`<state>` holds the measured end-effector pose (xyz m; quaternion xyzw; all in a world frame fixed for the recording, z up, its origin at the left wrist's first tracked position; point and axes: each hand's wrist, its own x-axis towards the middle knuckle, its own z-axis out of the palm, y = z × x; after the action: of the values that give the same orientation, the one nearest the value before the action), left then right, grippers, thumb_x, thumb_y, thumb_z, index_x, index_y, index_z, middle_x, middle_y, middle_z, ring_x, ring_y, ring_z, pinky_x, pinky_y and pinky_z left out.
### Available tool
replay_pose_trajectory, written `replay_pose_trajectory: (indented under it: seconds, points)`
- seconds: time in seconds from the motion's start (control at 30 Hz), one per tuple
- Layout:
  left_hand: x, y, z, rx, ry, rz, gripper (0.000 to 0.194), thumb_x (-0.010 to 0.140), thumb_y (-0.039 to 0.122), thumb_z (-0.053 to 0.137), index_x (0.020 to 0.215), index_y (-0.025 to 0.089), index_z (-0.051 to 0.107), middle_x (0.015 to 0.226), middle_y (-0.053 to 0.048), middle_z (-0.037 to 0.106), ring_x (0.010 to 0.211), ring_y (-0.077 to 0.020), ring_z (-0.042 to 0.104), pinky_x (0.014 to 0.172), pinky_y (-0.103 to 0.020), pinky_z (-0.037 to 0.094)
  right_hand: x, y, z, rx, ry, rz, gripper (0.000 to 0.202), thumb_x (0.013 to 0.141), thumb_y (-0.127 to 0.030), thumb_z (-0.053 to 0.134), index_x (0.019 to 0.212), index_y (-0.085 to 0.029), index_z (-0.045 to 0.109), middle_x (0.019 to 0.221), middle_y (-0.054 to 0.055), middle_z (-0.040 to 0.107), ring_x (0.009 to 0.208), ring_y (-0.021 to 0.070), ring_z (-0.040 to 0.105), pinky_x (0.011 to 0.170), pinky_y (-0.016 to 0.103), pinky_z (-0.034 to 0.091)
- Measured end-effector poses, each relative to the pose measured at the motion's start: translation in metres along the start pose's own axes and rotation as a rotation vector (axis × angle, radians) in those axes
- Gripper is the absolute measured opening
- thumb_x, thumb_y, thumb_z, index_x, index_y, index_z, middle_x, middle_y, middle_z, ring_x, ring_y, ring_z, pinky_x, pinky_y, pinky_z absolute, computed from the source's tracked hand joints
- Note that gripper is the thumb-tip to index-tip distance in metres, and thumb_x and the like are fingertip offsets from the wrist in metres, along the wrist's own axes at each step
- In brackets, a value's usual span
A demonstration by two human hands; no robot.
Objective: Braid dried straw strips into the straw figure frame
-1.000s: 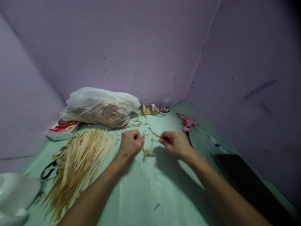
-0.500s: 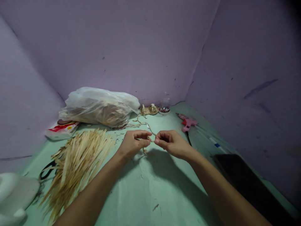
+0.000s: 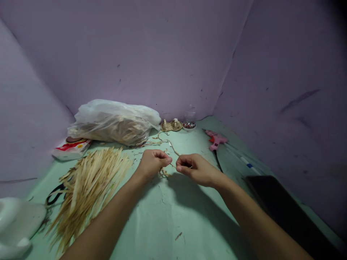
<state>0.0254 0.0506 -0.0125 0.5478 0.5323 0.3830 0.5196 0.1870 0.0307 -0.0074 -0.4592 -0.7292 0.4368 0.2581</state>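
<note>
A thin tan twisted cord stretches across the short gap between my hands, above the green tabletop. My left hand is closed, pinching the cord between thumb and fingers. On the other side my right hand pinches it too, thumb against index finger. A small curled bunch of the cord hangs below my left hand. Beyond my right hand, more of it runs back over the table toward the plastic bag. The parts inside my fingers are hidden.
Dry straw strips lie at left beside black scissor handles. Behind are a filled plastic bag, a small woven piece and a bead container. At right lie a pink glue gun and a dark flat slab.
My left hand has closed its fingers more tightly and shifted slightly left. My right hand has dropped a little. The cord between them looks straighter, and the loop at my left fingertips no longer shows.
</note>
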Motion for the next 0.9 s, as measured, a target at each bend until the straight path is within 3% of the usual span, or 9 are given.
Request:
replay_pose_trajectory:
  seconds: [0.13,0.2,0.3,0.43,0.63,0.73,0.9]
  points:
    - [0.011,-0.002,-0.020,-0.001,0.261,0.002,0.017,0.057,0.028,0.059,0.054,0.014,0.050,0.041,0.007,0.038,0.037,-0.0026,0.027,0.039,-0.018,0.020,-0.002,0.008,-0.012,-0.003,-0.039,0.051,0.012,0.068,-0.022,0.049,0.058,-0.017,0.046,0.052,-0.004,0.037,0.048,0.0075,0.032,0.045,0.021,0.023]
    - [0.013,0.001,-0.030,0.029,0.297,0.044,0.019,0.059,0.030,0.059,0.055,0.014,0.049,0.042,0.007,0.038,0.037,-0.0028,0.028,0.039,-0.017,0.020,-0.003,0.010,-0.017,0.069,-0.041,0.093,0.014,0.068,-0.025,0.050,0.058,-0.017,0.044,0.051,-0.004,0.035,0.047,0.0075,0.032,0.044,0.021,0.025]
    - [0.009,0.008,-0.029,0.104,0.150,0.102,0.020,0.059,0.031,0.061,0.060,0.013,0.055,0.047,0.005,0.045,0.039,-0.0030,0.032,0.040,-0.017,0.024,-0.003,0.010,-0.020,0.143,-0.061,0.086,0.015,0.070,-0.027,0.050,0.060,-0.017,0.044,0.052,-0.005,0.033,0.046,0.0068,0.031,0.044,0.021,0.026]
    - [0.000,0.009,-0.010,0.152,-0.107,0.074,0.028,0.062,0.030,0.061,0.083,0.012,0.063,0.064,0.000,0.058,0.044,-0.0040,0.037,0.043,-0.018,0.029,-0.003,0.008,-0.016,0.041,-0.118,0.010,0.013,0.072,-0.025,0.049,0.063,-0.016,0.046,0.053,-0.004,0.034,0.048,0.0068,0.029,0.045,0.021,0.023]
    - [-0.004,0.003,-0.007,0.117,-0.348,0.072,0.021,0.062,0.029,0.060,0.069,0.010,0.066,0.061,-0.003,0.059,0.054,-0.0089,0.047,0.051,-0.020,0.035,-0.004,0.008,-0.012,-0.127,-0.143,0.016,0.011,0.073,-0.024,0.047,0.066,-0.016,0.049,0.056,-0.003,0.040,0.052,0.0081,0.034,0.048,0.021,0.026]
    - [-0.005,0.002,-0.006,0.161,-0.382,0.059,0.016,0.056,0.024,0.064,0.063,0.010,0.065,0.051,0.001,0.053,0.048,-0.0068,0.042,0.046,-0.019,0.030,-0.005,0.006,-0.008,-0.199,-0.140,-0.005,0.011,0.073,-0.024,0.047,0.066,-0.016,0.050,0.056,-0.003,0.042,0.053,0.0083,0.035,0.049,0.021,0.026]
    - [-0.005,-0.001,0.004,0.102,-0.243,0.103,0.015,0.052,0.024,0.066,0.056,0.010,0.061,0.050,0.001,0.053,0.047,-0.0065,0.042,0.047,-0.019,0.030,-0.007,0.002,-0.005,-0.205,-0.192,-0.042,0.008,0.071,-0.019,0.046,0.065,-0.015,0.049,0.056,-0.004,0.042,0.052,0.0074,0.033,0.048,0.020,0.025]
